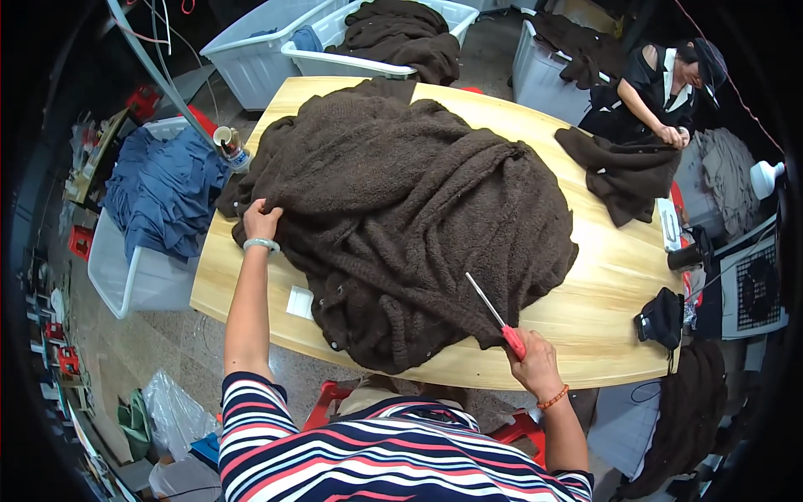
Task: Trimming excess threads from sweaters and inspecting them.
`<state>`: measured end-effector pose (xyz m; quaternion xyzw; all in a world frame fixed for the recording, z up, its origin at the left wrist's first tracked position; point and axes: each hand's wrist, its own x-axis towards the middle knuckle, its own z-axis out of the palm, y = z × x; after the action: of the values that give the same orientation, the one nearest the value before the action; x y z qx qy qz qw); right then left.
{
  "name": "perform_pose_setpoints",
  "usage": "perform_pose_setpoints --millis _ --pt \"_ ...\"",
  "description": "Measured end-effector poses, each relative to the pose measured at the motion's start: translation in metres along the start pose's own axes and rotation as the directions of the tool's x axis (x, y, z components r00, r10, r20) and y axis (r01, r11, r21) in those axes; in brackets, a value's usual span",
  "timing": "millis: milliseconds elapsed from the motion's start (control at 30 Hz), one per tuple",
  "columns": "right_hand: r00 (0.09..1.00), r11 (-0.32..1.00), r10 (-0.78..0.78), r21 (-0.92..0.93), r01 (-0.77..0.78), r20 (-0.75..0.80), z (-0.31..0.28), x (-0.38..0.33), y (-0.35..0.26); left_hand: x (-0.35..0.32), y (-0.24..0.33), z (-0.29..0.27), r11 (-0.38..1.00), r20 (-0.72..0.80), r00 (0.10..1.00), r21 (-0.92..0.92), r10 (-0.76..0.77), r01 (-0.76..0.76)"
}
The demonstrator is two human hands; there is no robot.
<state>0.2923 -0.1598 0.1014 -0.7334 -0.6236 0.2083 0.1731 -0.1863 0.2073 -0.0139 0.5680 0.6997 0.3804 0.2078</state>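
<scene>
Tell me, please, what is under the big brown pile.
The table lies under the brown pile; a white rectangular piece shows at its near-left edge, perhaps partly tucked under. Anything else beneath is covered and cannot be seen.

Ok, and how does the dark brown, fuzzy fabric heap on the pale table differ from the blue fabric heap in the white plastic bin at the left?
The brown heap looks fuzzy and thick; the blue heap looks smoother and thinner. The brown heap spreads across the table, while the blue heap sits in the bin. The left hand touches the brown heap; no hand touches the blue heap. Both are crumpled, folded fabric.
</scene>
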Motion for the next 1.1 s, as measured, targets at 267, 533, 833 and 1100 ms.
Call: perform_pose_setpoints --millis 267,533,833,1100 --pt "0.997 0.997 -0.024 0.071 0.030 -0.077 -0.009 -0.001 0.019 -0.069 0.106 -0.032 0.910 -0.170 0.902 0.198 0.397 -0.364" --pt "0.996 0.999 0.017 0.042 -0.013 -0.092 -0.025 -0.020 0.035 -0.016 0.010 -0.008 0.809 0.078 0.890 -0.388 -0.449 0.442" --pt "0.991 0.992 0.046 0.124 -0.031 -0.122 -0.024 -0.023 0.053 -0.067 0.100 -0.009 0.906 -0.017 0.936 -0.246 0.350 -0.344" --pt "0.979 0.991 0.008 0.131 0.019 -0.204 -0.038 -0.020 0.050 -0.275 0.267 0.045 0.684 0.654 0.356 -0.351 0.668 -0.640"
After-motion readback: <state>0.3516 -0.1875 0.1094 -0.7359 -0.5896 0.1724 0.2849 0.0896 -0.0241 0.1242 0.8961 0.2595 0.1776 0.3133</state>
